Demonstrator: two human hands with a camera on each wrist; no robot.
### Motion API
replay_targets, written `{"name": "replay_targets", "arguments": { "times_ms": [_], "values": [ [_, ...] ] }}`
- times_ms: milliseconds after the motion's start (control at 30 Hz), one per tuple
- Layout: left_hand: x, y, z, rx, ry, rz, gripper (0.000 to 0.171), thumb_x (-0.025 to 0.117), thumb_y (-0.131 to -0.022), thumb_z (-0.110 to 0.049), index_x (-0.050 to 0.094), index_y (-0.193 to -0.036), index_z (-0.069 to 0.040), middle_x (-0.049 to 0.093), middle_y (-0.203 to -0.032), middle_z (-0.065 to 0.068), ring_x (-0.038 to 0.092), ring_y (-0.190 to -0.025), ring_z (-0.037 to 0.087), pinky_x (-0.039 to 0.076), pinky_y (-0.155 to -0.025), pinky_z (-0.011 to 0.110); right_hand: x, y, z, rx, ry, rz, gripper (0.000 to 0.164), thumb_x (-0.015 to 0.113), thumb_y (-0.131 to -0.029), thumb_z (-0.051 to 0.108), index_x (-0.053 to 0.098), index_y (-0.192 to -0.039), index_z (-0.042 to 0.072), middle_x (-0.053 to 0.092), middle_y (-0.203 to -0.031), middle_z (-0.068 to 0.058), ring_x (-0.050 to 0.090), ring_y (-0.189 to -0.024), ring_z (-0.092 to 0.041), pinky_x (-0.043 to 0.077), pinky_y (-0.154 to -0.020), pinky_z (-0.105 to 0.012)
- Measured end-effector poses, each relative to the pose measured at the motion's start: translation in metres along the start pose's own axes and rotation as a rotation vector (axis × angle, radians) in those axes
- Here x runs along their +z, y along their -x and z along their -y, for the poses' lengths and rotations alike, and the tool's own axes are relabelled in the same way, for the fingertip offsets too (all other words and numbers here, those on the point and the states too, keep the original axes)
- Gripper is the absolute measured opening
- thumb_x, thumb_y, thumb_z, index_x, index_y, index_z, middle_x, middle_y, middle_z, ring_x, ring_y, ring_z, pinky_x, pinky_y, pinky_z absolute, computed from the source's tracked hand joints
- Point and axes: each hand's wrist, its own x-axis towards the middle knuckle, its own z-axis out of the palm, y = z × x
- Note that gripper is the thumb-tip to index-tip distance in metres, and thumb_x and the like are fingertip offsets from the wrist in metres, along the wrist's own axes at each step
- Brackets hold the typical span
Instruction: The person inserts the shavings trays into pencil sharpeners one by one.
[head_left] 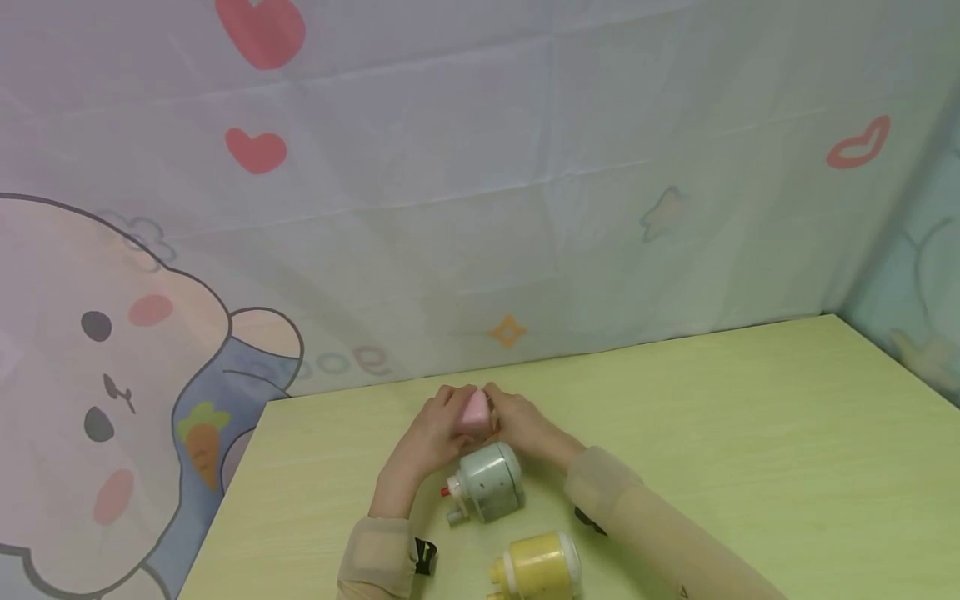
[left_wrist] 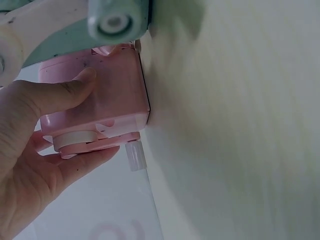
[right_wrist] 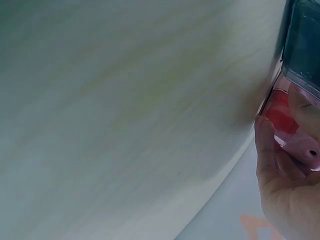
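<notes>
Both hands hold a small pink box-shaped plastic device (head_left: 475, 415) near the far edge of the table. My left hand (head_left: 429, 435) grips its left end. In the left wrist view the thumb (left_wrist: 77, 90) lies on the pink side, with fingers around the white-collared end, where a short clear tube (left_wrist: 135, 155) sticks out. From the other end my right hand (head_left: 528, 427) grips it, thumb and fingers around a red translucent part (right_wrist: 281, 112). A grey-green device (head_left: 491, 479) of similar shape lies just in front of the hands, with a small red tip on its left.
A yellow device (head_left: 538, 567) of the same kind lies nearer, between the forearms. The pale yellow-green table (head_left: 720, 467) stretches to the right. Behind it hangs a printed cloth backdrop (head_left: 450, 208), with another cloth at the right side.
</notes>
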Motion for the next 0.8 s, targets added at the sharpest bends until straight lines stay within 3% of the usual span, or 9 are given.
{"name": "replay_targets", "arguments": {
  "times_ms": [333, 533, 667, 800],
  "values": [
    [0.003, 0.0, -0.002, -0.012, 0.002, 0.0, 0.067, 0.07, -0.071, -0.002, 0.039, -0.131, -0.007, 0.05, -0.115, 0.017, 0.049, -0.094, 0.029, 0.049, -0.08, 0.046, -0.001, 0.0, -0.009, 0.044, -0.029, 0.059, 0.048, 0.073, -0.071, 0.011, 0.045, -0.111, 0.005, 0.06, -0.101, -0.013, 0.052, -0.069, -0.014, 0.049, -0.06, -0.032],
    [0.001, 0.003, -0.003, -0.05, 0.012, 0.026, 0.068, 0.069, -0.075, -0.008, 0.036, -0.135, -0.009, 0.047, -0.123, 0.014, 0.047, -0.102, 0.03, 0.047, -0.084, 0.048, -0.009, 0.007, -0.014, 0.045, 0.024, 0.082, 0.055, 0.065, -0.071, -0.004, 0.044, -0.121, 0.0, 0.055, -0.114, -0.023, 0.054, -0.089, -0.026, 0.051, -0.075, -0.04],
    [-0.004, 0.006, -0.003, -0.114, -0.015, 0.057, 0.073, 0.067, -0.079, -0.019, 0.029, -0.141, -0.017, 0.038, -0.138, 0.013, 0.039, -0.116, 0.032, 0.045, -0.085, 0.053, -0.023, 0.016, -0.018, 0.031, 0.085, 0.066, 0.051, 0.062, -0.075, -0.003, 0.045, -0.123, -0.003, 0.051, -0.119, -0.024, 0.054, -0.093, -0.03, 0.049, -0.08, -0.044],
    [-0.011, 0.011, -0.002, -0.173, -0.035, 0.066, 0.079, 0.065, -0.08, -0.029, 0.019, -0.144, -0.027, 0.024, -0.148, 0.008, 0.026, -0.126, 0.032, 0.041, -0.086, 0.061, -0.036, 0.03, -0.018, 0.056, 0.118, 0.038, 0.042, 0.058, -0.084, 0.008, 0.045, -0.122, -0.004, 0.049, -0.119, -0.021, 0.055, -0.083, -0.025, 0.051, -0.073, -0.042]
  ]
}}
